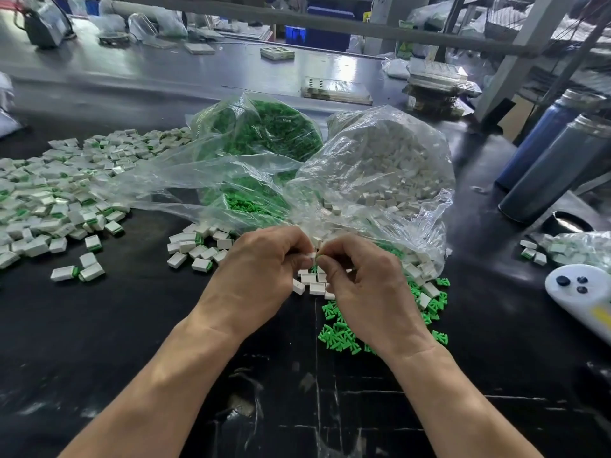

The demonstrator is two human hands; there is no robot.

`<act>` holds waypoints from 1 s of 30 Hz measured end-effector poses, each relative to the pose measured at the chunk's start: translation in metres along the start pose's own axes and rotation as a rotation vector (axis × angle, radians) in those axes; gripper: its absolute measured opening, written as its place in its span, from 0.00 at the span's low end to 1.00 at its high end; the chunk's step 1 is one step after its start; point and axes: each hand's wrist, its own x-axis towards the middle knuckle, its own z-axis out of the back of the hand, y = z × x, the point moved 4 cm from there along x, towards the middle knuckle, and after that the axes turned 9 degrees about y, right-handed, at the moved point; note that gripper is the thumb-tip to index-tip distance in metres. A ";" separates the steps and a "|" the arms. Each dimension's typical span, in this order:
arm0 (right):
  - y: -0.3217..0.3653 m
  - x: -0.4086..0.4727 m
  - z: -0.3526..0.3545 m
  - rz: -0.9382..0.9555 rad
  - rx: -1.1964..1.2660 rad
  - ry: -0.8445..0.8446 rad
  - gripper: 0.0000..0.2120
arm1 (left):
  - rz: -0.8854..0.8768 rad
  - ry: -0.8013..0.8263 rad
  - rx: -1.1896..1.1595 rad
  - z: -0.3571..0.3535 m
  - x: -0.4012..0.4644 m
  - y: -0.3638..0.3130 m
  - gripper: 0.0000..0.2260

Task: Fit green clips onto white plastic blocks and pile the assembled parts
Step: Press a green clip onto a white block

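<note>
At the centre of the frame a white block (311, 256) is pinched in the fingers of the left hand (261, 272), and a green clip (319, 256) is pinched at the fingertips of the right hand (367, 285); the two parts meet tip to tip just above the tabletop (165, 325). Both hands have their backs to the camera, knuckles raised, fingers curled inward toward each other, with both bare forearms running up from the lower edge of the frame.

Directly under the hands lie about five loose white blocks (310, 283), and to the lower right a scatter of loose green clips (340, 335), too many to count. Left of the hands sits a small group of about a dozen assembled parts (195, 247), and a far larger pile of assembled parts (59, 190) spreads across the left of the frame, uncountable.

Behind the hands stand two clear plastic bags: one bag of green clips (264, 133) at upper centre and one bag of white blocks (390, 170) to its right, its open mouth spilling onto the tabletop. At the right edge stand two dark bottles (555, 166), with a white controller (582, 292) below them
</note>
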 end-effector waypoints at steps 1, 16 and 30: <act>0.000 0.000 0.000 -0.002 0.026 -0.007 0.01 | 0.009 -0.004 -0.040 0.000 -0.001 0.001 0.04; -0.016 -0.005 -0.002 -0.105 0.274 -0.082 0.10 | 0.080 -0.005 -0.292 -0.017 0.000 0.011 0.09; -0.017 0.002 -0.017 -0.379 0.771 0.036 0.35 | 0.046 0.062 -0.587 -0.025 0.001 -0.011 0.05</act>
